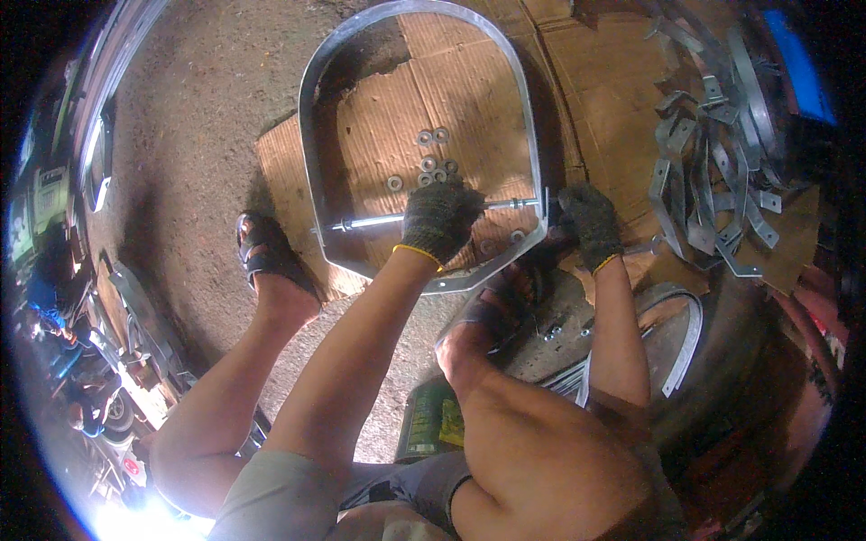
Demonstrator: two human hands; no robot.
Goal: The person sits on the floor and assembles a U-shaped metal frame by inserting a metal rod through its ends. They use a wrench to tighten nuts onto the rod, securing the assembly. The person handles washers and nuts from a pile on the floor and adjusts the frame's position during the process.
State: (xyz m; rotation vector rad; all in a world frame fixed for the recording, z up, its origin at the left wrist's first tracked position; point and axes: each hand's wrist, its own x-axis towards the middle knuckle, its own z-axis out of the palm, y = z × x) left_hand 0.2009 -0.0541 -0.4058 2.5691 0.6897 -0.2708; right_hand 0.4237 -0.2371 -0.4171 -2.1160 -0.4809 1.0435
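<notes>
A U-shaped flat metal hoop lies on the cardboard in front of me. Across its lower part runs a metal rod with nuts on it, its ends at the hoop's two sides. My gloved left hand is closed around the middle of this rod. Just outside the hoop's right side, my gloved right hand has its fingers curled by the rod's end; what they grip is hidden. Several ring-shaped metal pieces, like nuts or washers, lie inside the hoop, beyond my left hand.
Corrugated cardboard covers part of the rough floor. A heap of bent metal brackets lies at the right. Curved metal strips and small nuts lie near my right forearm. A dark green container stands between my legs.
</notes>
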